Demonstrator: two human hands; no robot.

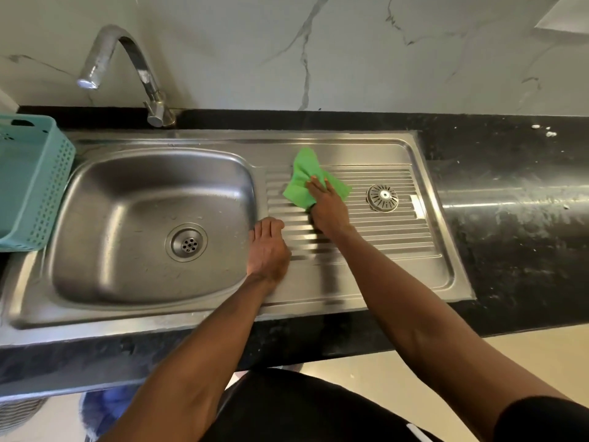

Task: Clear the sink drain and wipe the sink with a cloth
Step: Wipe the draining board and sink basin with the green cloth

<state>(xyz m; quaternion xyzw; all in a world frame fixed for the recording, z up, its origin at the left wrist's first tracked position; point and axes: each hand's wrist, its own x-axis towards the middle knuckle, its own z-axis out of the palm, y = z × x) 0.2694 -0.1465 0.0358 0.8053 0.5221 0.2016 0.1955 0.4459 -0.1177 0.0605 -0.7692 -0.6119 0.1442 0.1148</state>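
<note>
Now one green cloth [314, 180], two hands

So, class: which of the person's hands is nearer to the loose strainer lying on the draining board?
The right hand, pressing the green cloth just left of the strainer. The left hand rests farther left, beside the basin.

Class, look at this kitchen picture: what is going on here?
A person is wiping the ribbed draining board of a steel sink with a green cloth, pressed down under the right hand. The left hand rests flat beside the basin. The strainer lies out on the board, and the drain is open.
</note>
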